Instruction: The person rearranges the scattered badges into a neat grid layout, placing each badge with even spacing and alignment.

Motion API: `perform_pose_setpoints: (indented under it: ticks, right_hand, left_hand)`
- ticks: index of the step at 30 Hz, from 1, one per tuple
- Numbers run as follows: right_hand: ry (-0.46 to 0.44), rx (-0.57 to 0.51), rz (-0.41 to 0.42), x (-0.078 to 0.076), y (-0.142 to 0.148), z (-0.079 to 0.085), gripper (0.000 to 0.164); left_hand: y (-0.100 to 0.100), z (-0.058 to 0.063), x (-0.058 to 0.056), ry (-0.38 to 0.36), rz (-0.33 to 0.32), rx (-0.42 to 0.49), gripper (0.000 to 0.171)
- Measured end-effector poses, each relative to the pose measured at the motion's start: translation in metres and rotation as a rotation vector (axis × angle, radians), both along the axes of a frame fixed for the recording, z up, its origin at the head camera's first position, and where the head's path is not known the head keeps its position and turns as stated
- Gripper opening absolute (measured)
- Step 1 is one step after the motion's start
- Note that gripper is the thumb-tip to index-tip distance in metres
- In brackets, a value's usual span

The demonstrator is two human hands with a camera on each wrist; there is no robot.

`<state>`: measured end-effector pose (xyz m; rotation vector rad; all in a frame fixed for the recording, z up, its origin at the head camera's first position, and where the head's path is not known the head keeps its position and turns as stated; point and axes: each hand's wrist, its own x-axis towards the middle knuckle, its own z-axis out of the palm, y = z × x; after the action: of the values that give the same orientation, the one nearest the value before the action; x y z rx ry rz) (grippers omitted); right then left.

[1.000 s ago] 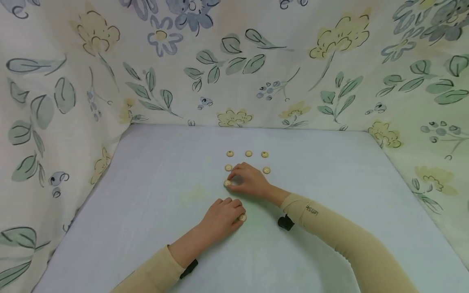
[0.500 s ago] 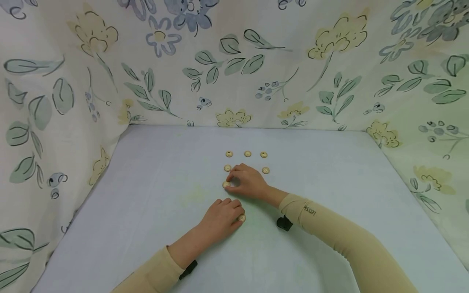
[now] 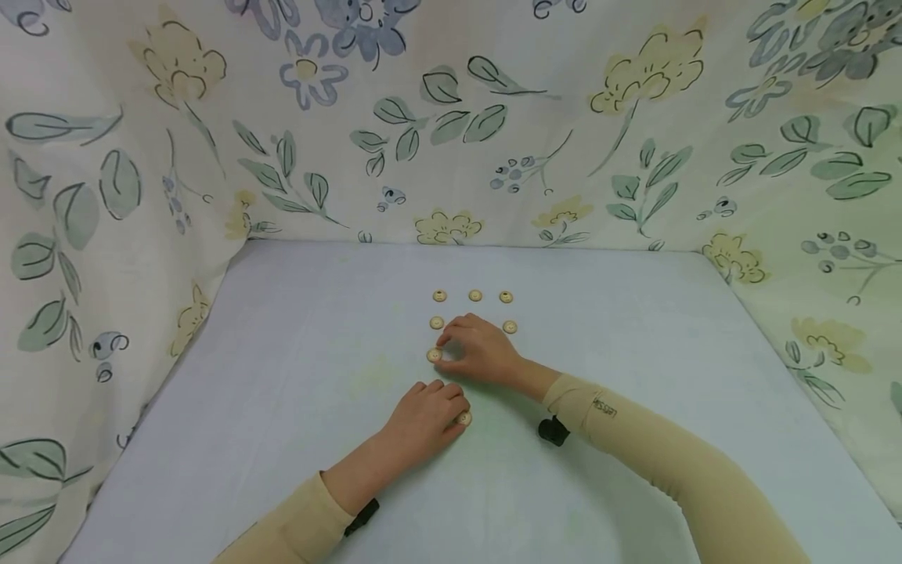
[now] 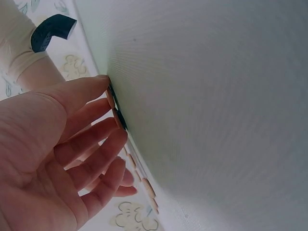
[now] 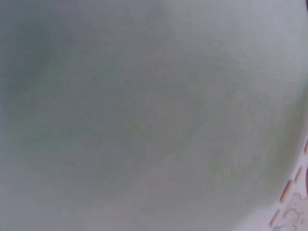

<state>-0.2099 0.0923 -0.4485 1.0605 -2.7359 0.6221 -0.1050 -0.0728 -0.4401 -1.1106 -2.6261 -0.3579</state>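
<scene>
Near the middle of the table in the head view, my right hand (image 3: 482, 351) pinches a round wooden button (image 3: 434, 356) at its left edge, between thumb and forefinger. The button lies at the front of a left-hand column of buttons. Closer to me, my left hand (image 3: 427, 415) holds another wooden button (image 3: 463, 418) between thumb and forefinger. In the left wrist view, the left hand (image 4: 43, 134) has its thumb tip and forefinger at a thin button edge (image 4: 110, 97) on the tabletop. The right wrist view does not show the right hand clearly.
Three buttons form a back row, with a middle one (image 3: 475, 295). Two more, a left button (image 3: 437, 323) and a right button (image 3: 510, 327), lie in front of it. A floral cloth (image 3: 451, 157) stands around the white table (image 3: 296, 352).
The button at my right fingertips has shifted very slightly toward me. My left hand stays put with its button. The other buttons keep their places.
</scene>
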Motion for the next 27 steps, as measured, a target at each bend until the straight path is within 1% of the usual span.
perform_pose_setpoints:
  ticks: [5,8,11,13,19,23,27]
  right_hand:
    - [-0.027,-0.051,-0.057,0.006,0.014,0.008,0.027]
    - [-0.071,-0.106,-0.092,0.013,0.026,0.012,0.026]
    - [-0.111,-0.157,-0.114,0.02,0.039,0.014,0.025]
    - [-0.122,-0.179,-0.111,0.025,0.048,0.012,0.024]
    - [-0.139,-0.191,-0.109,0.038,0.067,0.007,0.023]
    - [-0.151,-0.208,-0.097,0.045,0.073,0.006,0.024]
    - [-0.16,-0.218,-0.085,0.052,0.076,0.004,0.024]
  left_hand:
    - [0.0,0.0,-0.001,0.016,-0.002,0.008,0.01]
    - [0.001,-0.001,-0.002,0.019,-0.004,0.008,0.01]
    - [0.001,-0.001,-0.002,0.015,-0.008,0.007,0.009]
    - [0.001,-0.002,-0.002,0.011,-0.01,0.005,0.009]
    - [0.001,-0.003,-0.002,0.005,-0.019,0.018,0.008]
    - [0.002,-0.002,-0.003,0.016,-0.027,0.021,0.009]
    - [0.003,-0.002,-0.004,0.017,-0.022,0.015,0.01]
